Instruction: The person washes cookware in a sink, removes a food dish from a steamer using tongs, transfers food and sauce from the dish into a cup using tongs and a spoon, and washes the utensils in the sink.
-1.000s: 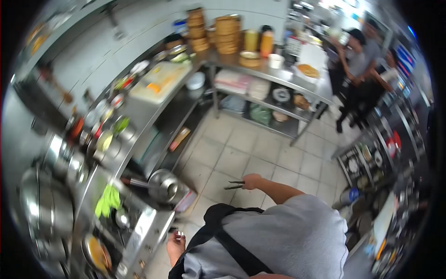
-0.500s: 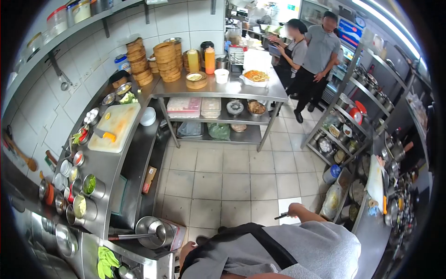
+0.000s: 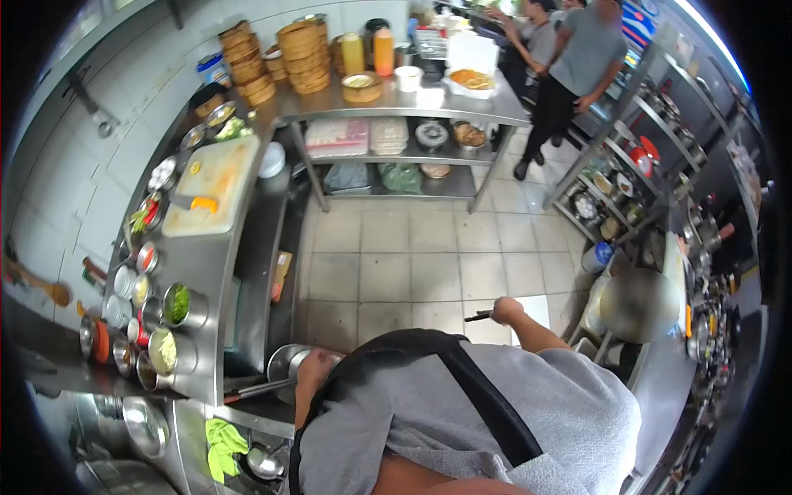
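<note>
My right hand (image 3: 506, 310) is held out over the floor, fingers closed round a thin dark object (image 3: 477, 317) that points left; its kind is too small to make out. Low at the left, my left hand (image 3: 313, 367) hangs beside a metal pan (image 3: 285, 360), partly in front of it. Whether it touches the pan is unclear, and its fingers are hard to see. The pan's long handle (image 3: 256, 390) reaches left toward the counter.
On the left counter, a cutting board (image 3: 235, 169) holds a knife (image 3: 183, 200) and orange pieces, near bowls and tins. Bamboo steamers (image 3: 301, 58), sauce bottles (image 3: 384, 52) and a noodle box (image 3: 472, 80) stand on the back table. Shelves (image 3: 652, 107) line the right; a person (image 3: 586, 58) stands behind.
My view has tilted down and shifted. My left hand has come forward from beside my body to the pan. My right hand still holds the thin dark object. The people behind have shifted slightly.
</note>
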Demonstrator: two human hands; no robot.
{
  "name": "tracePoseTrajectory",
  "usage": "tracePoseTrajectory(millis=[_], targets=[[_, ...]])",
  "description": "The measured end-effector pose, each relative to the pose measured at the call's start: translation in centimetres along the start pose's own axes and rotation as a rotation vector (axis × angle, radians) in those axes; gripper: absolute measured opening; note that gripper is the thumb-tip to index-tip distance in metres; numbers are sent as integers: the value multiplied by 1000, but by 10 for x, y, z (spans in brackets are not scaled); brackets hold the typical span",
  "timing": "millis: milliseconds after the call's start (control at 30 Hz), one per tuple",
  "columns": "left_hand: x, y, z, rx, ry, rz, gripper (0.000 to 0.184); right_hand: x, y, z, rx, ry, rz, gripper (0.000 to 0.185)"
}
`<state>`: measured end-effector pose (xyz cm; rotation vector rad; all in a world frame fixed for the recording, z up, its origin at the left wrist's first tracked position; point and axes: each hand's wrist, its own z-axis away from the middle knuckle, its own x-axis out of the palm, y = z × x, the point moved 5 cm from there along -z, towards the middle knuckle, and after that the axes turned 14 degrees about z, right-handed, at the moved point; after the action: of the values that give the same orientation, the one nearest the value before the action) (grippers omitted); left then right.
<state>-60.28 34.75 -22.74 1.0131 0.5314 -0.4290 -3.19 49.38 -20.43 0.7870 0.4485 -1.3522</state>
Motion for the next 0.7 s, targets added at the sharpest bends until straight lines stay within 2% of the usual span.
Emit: tracePoseTrajectory(millis=[133,167,233,267,333,367,433,533,567,633,667,700], targets=[[-35,-8,16,-105,13,92,39,-39,-58,-28,-120,271,44,27],[-39,-17,23,-162,68,135,39,-58,-82,-23,-189,283,101,27],[-34,-28,34,-138,52,36,38,-113,-120,-14,-222,277,-5,27],[-34,-40,41,-196,103,95,38,-143,-144,-17,-286,288,67,27],[-18,-52,51,-141,-5,112,36,-192,-188,-10,-488,421,-178,28],[-11,-62,59,-180,14,145,36,-228,-218,6,-616,483,-206,26],[-3,-72,73,-54,161,386,38,-291,-273,42,-756,520,-433,18],[19,-101,71,-136,191,449,39,-372,-350,103,-1007,638,-602,26],[17,-103,69,-164,202,474,39,-386,-377,111,-1026,622,-593,26],[12,-106,61,-224,240,518,39,-406,-425,123,-1250,586,-829,31],[8,-106,57,-256,263,541,39,-405,-451,120,-1276,563,-812,31],[5,-106,51,-289,293,564,40,-402,-479,116,-1363,636,-791,32]])
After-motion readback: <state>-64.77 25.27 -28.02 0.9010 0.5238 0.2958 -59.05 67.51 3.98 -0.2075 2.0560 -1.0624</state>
